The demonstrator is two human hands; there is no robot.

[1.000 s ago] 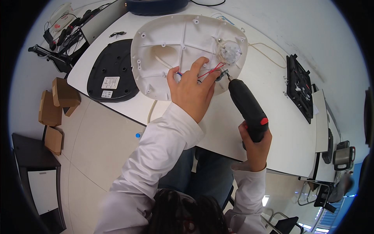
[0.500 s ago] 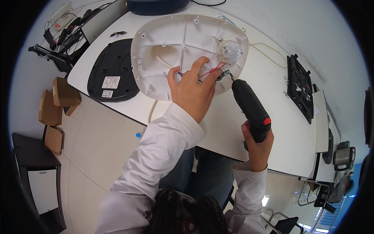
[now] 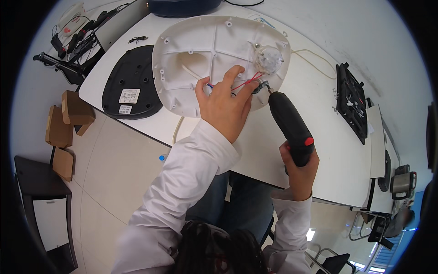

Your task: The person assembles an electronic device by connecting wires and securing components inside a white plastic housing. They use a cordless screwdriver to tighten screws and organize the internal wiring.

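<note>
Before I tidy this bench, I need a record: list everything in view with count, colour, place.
Table: 1, white, centre
Shell: 1, white, on table
Round part: 1, clear, in shell
Power driver: 1, black, right of centre
Small part: 1, greenish, driver tip
Wires: several, mostly red, in shell
Plate: 1, black, left of shell
Tool case: 1, black, table's right
Small cable: 1, black, behind plate
Cord: 2 stretches, cream, beside shell
Round object: 1, navy, top edge
Boxes: at least 3, brown, left
Cabinet: 1, black and white, lower left
Kettle: 1, silver, far right
Left hand: 1, white sleeve, over shell
Right hand: 1, white sleeve, gripping driver
</note>
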